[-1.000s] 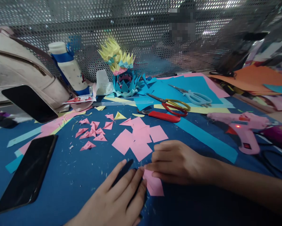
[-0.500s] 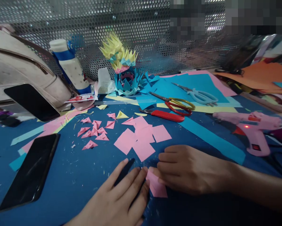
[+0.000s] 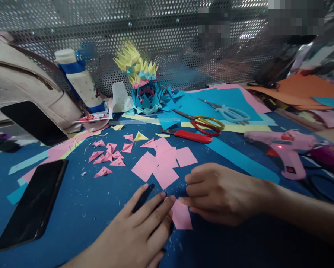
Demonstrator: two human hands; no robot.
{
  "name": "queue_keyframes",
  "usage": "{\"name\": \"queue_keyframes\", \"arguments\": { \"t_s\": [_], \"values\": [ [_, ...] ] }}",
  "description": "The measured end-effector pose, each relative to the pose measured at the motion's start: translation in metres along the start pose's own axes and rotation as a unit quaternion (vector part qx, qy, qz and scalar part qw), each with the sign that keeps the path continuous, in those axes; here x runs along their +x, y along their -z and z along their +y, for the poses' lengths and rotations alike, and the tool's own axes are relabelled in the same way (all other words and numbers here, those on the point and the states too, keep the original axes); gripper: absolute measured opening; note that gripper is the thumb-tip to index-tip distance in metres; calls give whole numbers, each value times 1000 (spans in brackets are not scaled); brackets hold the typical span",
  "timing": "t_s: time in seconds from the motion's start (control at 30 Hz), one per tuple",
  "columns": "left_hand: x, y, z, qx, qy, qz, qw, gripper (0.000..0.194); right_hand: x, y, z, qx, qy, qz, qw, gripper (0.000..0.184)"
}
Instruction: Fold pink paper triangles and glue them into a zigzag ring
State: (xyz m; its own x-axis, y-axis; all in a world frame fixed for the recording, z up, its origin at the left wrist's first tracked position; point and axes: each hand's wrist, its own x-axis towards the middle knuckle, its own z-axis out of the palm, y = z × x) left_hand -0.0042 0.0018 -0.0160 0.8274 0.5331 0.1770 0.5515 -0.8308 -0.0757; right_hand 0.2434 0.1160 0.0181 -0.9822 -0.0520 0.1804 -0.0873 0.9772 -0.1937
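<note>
A pink paper square [image 3: 181, 216] lies on the blue tabletop between my hands. My left hand [image 3: 144, 227] rests palm down with its fingers stretched out, two fingertips pressing the paper's upper left edge. On the other side, my right hand [image 3: 219, 193] is closed with the fingers curled, its tips at the paper's upper right corner; the exact pinch is partly hidden. Just beyond my hands, several flat pink squares [image 3: 166, 176] overlap. Left of them sits a loose group of small folded pink triangles [image 3: 118, 162], with a folded yellow triangle [image 3: 141, 136] behind.
Red-handled cutter [image 3: 193, 136], two pairs of scissors [image 3: 234, 114] and blue paper sheets lie behind. A pink glue gun [image 3: 286, 149] with a lit red light is at right. Phones [image 3: 32, 204], a bottle [image 3: 81, 82] and a bag stand left; a folded-paper model [image 3: 146, 89] stands at back.
The whole view has shifted slightly. My right fingertips have drawn up to the paper's top corner, uncovering more of its right side. My left hand stays pressed on its left edge.
</note>
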Motion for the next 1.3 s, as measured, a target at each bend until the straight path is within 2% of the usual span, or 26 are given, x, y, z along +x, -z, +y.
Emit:
{"name": "queue_keyframes", "arguments": {
  "t_s": [0.13,0.3,0.47,0.57,0.67,0.77,1.0,1.1,1.3],
  "values": [
    [4,7,-1,-12,8,2,1000,43,-1,-4,4,-7,-7,27,1000,29],
    [7,15,-3,-13,-1,-32,999,41,0,-12,7,68,-112,69,989,29],
    [7,14,-4,-17,8,17,1000,42,2,-13,7,142,-175,41,973,13],
    [6,12,-3,-11,16,32,999,45,3,-13,4,126,-166,11,978,28],
    [4,7,-1,-8,16,57,998,45,4,-13,2,94,-155,4,983,17],
    [2,0,1,-3,15,101,995,40,4,-15,1,71,-141,30,987,8],
    [0,-4,6,21,17,126,992,36,3,-25,-10,-32,-122,90,988,21],
    [0,-5,6,25,35,131,990,35,4,-26,-14,-88,-103,91,987,23],
    [1,-6,4,16,40,132,990,33,6,-21,-15,-104,-80,88,987,30]
  ]
}}
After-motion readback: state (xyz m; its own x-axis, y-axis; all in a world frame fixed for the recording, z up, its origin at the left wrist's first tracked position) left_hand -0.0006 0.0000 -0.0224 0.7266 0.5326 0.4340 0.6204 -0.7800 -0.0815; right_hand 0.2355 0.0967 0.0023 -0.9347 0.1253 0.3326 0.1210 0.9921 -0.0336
